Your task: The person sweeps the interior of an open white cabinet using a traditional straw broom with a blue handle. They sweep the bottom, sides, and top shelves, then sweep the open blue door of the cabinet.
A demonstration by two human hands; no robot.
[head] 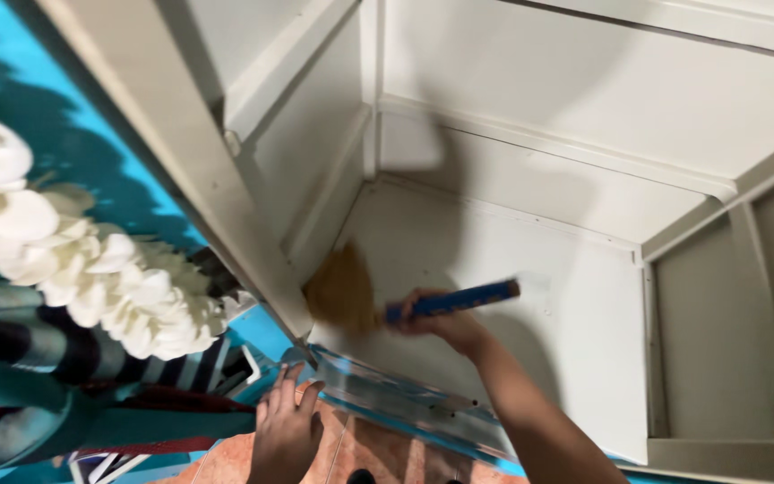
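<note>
My right hand [445, 324] reaches into a white metal cupboard and grips the blue handle [454, 299] of a small broom. Its tan bristle head [342, 293] is blurred and lies against the cupboard's bottom shelf [548, 341], close to the left corner. My left hand [286, 428] rests below, fingers spread, on the shelf's front lip [387, 399], which is metal with blue edging.
The cupboard's pale door frame [181, 143] runs diagonally at left. Beside it hang a string of white flowers [91, 278] and striped dark and teal cloth [55, 376] against a blue wall. An upper shelf [584, 99] sits above. Orange floor tiles [360, 453] show below.
</note>
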